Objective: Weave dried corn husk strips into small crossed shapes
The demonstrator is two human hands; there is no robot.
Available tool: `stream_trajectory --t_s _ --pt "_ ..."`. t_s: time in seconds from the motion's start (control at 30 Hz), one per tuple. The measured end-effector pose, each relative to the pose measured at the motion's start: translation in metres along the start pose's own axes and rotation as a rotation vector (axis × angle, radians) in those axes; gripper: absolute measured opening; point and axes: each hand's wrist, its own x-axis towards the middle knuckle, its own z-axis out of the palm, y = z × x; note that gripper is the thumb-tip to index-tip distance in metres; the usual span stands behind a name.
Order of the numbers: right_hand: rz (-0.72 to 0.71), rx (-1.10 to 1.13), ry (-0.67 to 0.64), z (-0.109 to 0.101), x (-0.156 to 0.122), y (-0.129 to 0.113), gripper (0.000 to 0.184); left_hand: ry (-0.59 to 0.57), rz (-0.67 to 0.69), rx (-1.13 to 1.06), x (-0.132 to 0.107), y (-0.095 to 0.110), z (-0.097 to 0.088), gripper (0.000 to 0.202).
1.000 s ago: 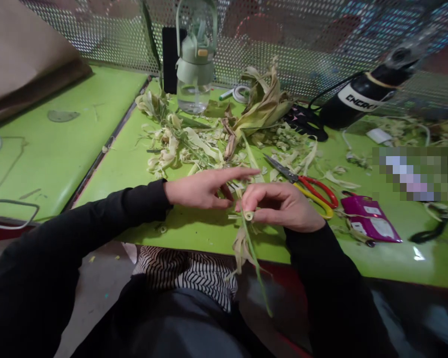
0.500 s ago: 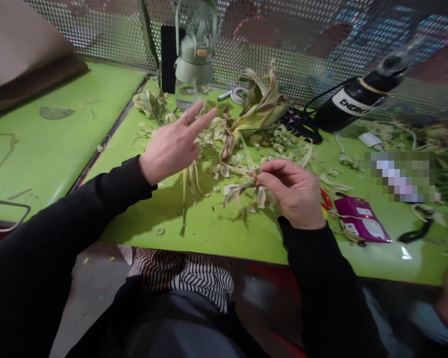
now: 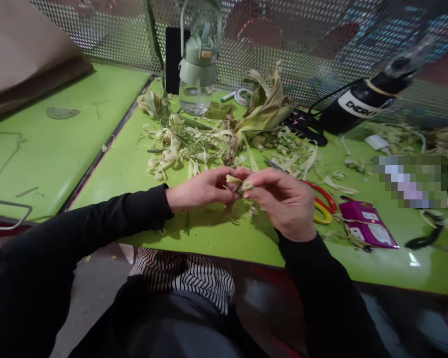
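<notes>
Over the front of the green table, my left hand point(image 3: 205, 188) and my right hand point(image 3: 289, 204) meet at the fingertips. Both are closed in a pinch on a small piece of pale corn husk point(image 3: 232, 180), rolled or folded at its end. Its lower strands are partly hidden by the fingers. Just behind the hands spreads a heap of curled husk scraps point(image 3: 177, 144). A larger dried corn husk point(image 3: 267, 119) lies beyond it, brown at the edges. Scissors point(image 3: 323, 214) with red and yellow handles lie beside my right hand, their blades partly covered.
A water bottle point(image 3: 197, 74) stands at the back before a perforated metal screen point(image 3: 115, 30). To the right are a black bottle point(image 3: 354, 107) marked ENERGY, a white plug point(image 3: 377, 144) and a purple packet point(image 3: 369, 223). Brown paper point(image 3: 30, 59) covers the far left.
My left hand has come down and right from over the scraps and closed on the husk piece. My right hand keeps hold; more of the scissors shows.
</notes>
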Motion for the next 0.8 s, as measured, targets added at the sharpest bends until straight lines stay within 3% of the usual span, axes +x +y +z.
stream_trajectory --t_s 0.1,0.2,0.3,0.5,0.67,0.8 --pt "-0.048 0.154 0.239 -0.010 -0.001 0.006 0.006 0.021 0.043 -0.093 -0.002 0.000 0.005 0.033" --pt "-0.010 0.063 0.358 -0.018 -0.005 0.011 0.009 0.108 0.137 -0.063 -0.005 0.000 0.008 0.040" --pt "0.039 -0.125 0.350 -0.018 -0.011 0.009 0.011 0.162 0.232 0.019 -0.007 -0.003 0.009 0.036" --pt "-0.009 -0.366 0.256 -0.012 -0.015 -0.004 0.005 0.249 0.422 0.179 -0.006 -0.013 0.010 0.022" --pt "-0.001 -0.404 0.240 -0.010 -0.016 -0.005 0.005 0.315 0.453 0.260 -0.006 -0.020 0.007 0.019" --pt "0.026 -0.371 0.249 -0.011 -0.016 -0.002 0.006 0.326 0.460 0.170 -0.004 -0.020 0.007 0.024"
